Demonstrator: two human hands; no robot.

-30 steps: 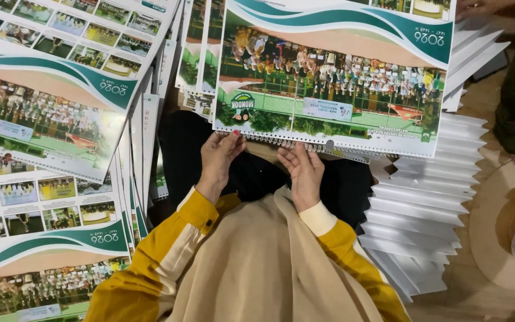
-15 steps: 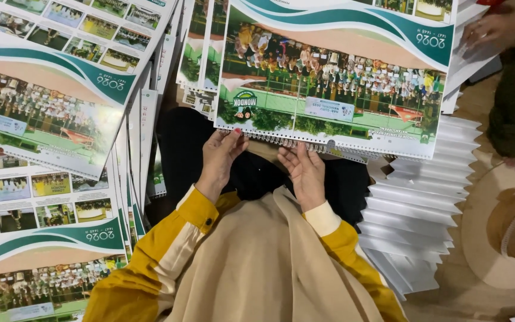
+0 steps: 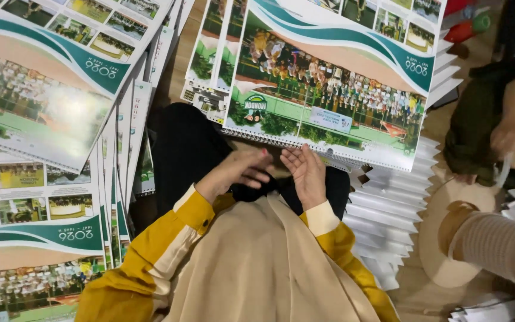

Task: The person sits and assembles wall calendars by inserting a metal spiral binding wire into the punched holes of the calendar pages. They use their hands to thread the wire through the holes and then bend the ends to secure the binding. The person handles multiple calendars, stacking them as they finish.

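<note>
Hands: the left hand (image 3: pixel 239 170) and the right hand (image 3: pixel 306 173) lie close together on the lap, just below the lower edge of the spiral-bound calendar (image 3: pixel 329 89); the two are near each other but not touching.
Left hand: fingers loosely curled and pointing toward the right hand, gripping nothing; it rests over the black cloth (image 3: pixel 192 155) on the lap.
Right hand: palm up, fingers spread and open, fingertips at the wire binding (image 3: pixel 305 145) of the calendar; whether they touch it cannot be told.
Calendar: lies flat just beyond the hands, tilted a little, binding edge nearest the person; it shows a wide group photograph on a green field, a teal wave band above it and a row of small photographs at the far edge.
Sleeves: mustard yellow sleeves (image 3: pixel 168 238) with cream cuffs, either side of a beige garment (image 3: pixel 257 268).
Stack at left: more calendars (image 3: pixel 43 107) of the same print, fanned and overlapping, well apart from the hands.
Stack at right: white sheets (image 3: pixel 388 209) fanned in steps, beside and partly under the calendar.
Other people: another person's hand (image 3: pixel 508 137) at the right edge, and an arm in a ribbed beige sleeve (image 3: pixel 496 247) lower down.
</note>
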